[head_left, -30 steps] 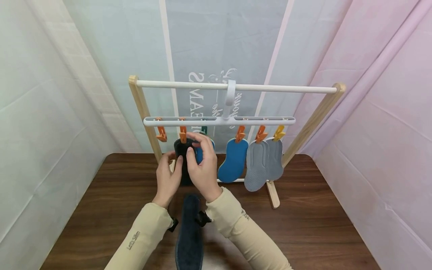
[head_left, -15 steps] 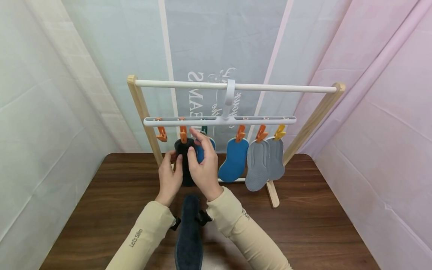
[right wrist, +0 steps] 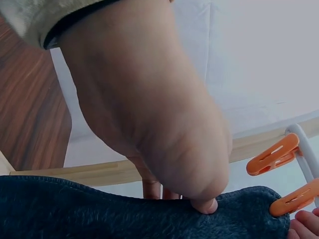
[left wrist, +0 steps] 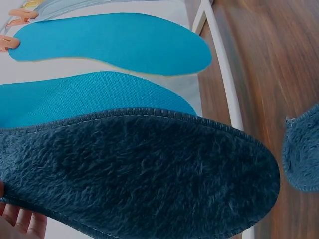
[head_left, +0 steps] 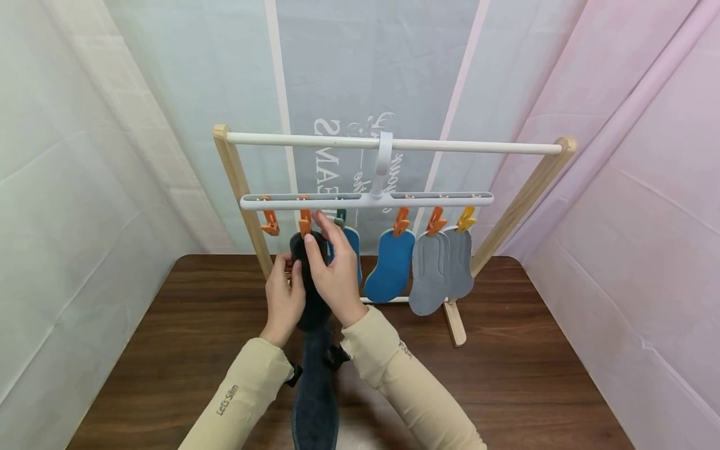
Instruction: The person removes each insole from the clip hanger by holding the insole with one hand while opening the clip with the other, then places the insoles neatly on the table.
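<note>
A dark fuzzy insole (head_left: 312,300) hangs by its top edge from an orange clothespin (head_left: 305,224) on the white clip hanger (head_left: 365,204). My left hand (head_left: 285,300) grips its left edge, thumb in front and fingers behind, as the right wrist view shows. My right hand (head_left: 337,272) is at the upper right edge, its thumb across the insole's top just below the clothespin and the index finger raised beside it. Right fingertips (right wrist: 305,226) show by the clipped end. A second dark fuzzy insole (head_left: 315,400) lies on the table below, partly under the hanging one.
Two blue insoles (head_left: 389,265) and two grey insoles (head_left: 430,275) hang to the right from clothespins. At the far left hangs an orange clothespin (head_left: 270,222) with nothing in it. A wood-and-white rack (head_left: 478,147) carries the hanger above a brown table (head_left: 506,362).
My right thumb has slid up and left, from the insole's edge to just under the clothespin. The hanging insole's lower end has come forward, overlapping the one on the table. The left hand barely moved.
</note>
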Action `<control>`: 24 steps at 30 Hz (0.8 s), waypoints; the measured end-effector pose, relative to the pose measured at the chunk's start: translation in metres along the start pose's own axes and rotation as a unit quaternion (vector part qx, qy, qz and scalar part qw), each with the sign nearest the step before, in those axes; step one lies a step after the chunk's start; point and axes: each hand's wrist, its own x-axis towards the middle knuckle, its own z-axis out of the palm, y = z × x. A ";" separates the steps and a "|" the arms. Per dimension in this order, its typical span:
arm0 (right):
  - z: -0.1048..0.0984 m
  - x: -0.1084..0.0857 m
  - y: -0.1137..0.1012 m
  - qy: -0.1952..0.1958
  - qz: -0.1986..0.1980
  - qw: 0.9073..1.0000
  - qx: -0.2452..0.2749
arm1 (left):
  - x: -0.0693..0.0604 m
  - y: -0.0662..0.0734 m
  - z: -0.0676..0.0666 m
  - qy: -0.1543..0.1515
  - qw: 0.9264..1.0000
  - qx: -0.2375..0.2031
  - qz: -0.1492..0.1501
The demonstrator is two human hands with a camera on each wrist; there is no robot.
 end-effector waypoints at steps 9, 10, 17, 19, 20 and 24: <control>0.004 0.009 0.005 -0.024 0.042 0.998 -0.045 | -0.002 0.003 -0.003 -0.008 1.000 0.009 -0.004; 0.004 0.010 0.005 -0.027 0.045 0.998 -0.042 | -0.002 0.003 -0.003 -0.009 1.000 0.011 -0.005; 0.002 0.015 0.009 -0.053 0.049 0.997 0.011 | -0.004 0.005 -0.002 -0.005 1.000 0.010 -0.011; 0.001 0.017 0.009 -0.064 0.051 0.996 0.028 | -0.004 0.005 -0.002 -0.004 1.000 0.009 -0.013; 0.001 0.017 0.009 -0.070 0.053 0.995 0.037 | -0.005 0.005 -0.002 -0.004 1.000 0.009 -0.014; -0.001 0.021 0.010 -0.090 0.067 0.992 0.061 | -0.007 0.005 -0.002 -0.003 1.000 0.009 -0.018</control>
